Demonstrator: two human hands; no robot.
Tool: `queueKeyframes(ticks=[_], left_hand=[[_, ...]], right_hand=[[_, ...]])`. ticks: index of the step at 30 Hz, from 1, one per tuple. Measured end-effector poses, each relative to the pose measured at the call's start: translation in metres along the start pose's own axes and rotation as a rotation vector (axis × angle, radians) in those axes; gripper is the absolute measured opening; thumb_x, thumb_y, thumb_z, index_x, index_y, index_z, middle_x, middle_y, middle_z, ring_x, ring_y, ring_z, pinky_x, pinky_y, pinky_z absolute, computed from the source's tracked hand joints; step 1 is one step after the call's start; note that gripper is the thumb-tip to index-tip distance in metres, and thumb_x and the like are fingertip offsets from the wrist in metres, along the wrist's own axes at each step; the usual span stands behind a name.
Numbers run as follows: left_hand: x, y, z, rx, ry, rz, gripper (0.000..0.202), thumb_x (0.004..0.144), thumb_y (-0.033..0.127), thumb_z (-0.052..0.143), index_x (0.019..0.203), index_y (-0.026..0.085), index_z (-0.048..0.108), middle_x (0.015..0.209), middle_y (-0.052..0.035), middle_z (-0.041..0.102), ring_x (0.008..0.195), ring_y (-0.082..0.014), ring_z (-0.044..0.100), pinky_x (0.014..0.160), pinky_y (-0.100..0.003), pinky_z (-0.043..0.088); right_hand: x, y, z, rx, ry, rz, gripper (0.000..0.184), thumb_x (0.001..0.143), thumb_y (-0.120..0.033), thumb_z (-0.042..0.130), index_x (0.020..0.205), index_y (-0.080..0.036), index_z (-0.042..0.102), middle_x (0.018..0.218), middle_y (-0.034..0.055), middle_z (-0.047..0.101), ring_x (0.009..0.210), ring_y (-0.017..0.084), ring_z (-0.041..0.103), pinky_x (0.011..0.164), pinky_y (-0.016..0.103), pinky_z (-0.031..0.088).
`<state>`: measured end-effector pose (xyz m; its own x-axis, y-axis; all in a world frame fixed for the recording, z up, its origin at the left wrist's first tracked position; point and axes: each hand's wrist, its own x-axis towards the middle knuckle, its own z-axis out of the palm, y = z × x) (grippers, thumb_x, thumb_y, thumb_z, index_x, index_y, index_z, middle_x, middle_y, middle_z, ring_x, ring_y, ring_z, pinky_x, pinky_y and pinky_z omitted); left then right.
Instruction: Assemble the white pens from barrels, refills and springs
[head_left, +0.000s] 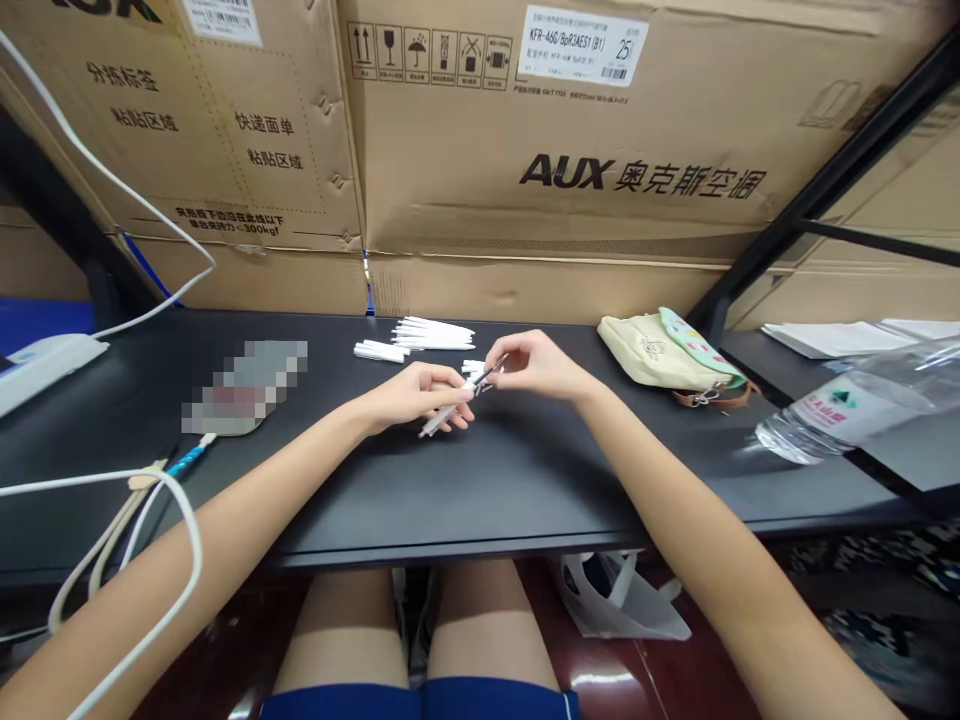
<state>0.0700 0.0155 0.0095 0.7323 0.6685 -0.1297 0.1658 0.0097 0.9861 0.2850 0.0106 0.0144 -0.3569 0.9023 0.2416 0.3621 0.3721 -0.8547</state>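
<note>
Stockroom or warehouse back area w/ a work spot: big cardboard cartons [570, 150] stacked right behind the black bench [525, 470], AUX air-con print, shipping label [581, 45] w/ barcode & model no., black steel rack frame [825, 190] alongside.

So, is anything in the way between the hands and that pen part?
Nothing visible. The left hand holds the clear pen barrel, and the right hand pinches the thin rod at its tip. The white tubes lie behind, apart.

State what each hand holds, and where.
Left hand pinches a clear pen barrel near its upper end; right hand pinches a thin dark refill at its top.
</note>
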Motion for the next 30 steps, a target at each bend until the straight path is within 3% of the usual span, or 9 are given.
queueKeyframes(ticks=[3,5,30], left_hand=[[0.000,-0.002,0.001,0.002,-0.041,-0.005,0.044,0.074,0.042,0.070,0.106,0.014,0.058,0.085,-0.0104,0.071,0.072,-0.0182,0.069,0.064,-0.029,0.055],[0.000,-0.003,0.001,-0.008,-0.050,0.003,0.054,0.076,0.041,0.069,0.121,0.016,0.051,0.089,-0.0110,0.071,0.073,-0.0187,0.069,0.065,-0.031,0.056],[0.000,-0.005,-0.002,-0.108,0.033,0.048,0.046,0.081,0.033,0.064,0.122,0.019,0.048,0.088,-0.0085,0.069,0.076,-0.0195,0.069,0.069,-0.033,0.056]], right_hand=[[0.007,0.005,0.000,0.382,0.332,0.008,0.018,0.059,-0.024,0.072,0.073,-0.017,0.064,0.067,-0.0015,0.061,0.066,0.011,0.058,0.063,0.024,0.049],[0.010,0.008,0.001,0.525,0.430,0.045,0.022,0.058,-0.025,0.075,0.075,-0.018,0.064,0.067,-0.0022,0.061,0.069,0.011,0.060,0.066,0.024,0.050],[0.011,0.008,0.019,0.652,0.405,0.096,0.023,0.053,-0.024,0.079,0.065,-0.017,0.060,0.065,-0.0015,0.063,0.072,0.013,0.065,0.071,0.026,0.052]])
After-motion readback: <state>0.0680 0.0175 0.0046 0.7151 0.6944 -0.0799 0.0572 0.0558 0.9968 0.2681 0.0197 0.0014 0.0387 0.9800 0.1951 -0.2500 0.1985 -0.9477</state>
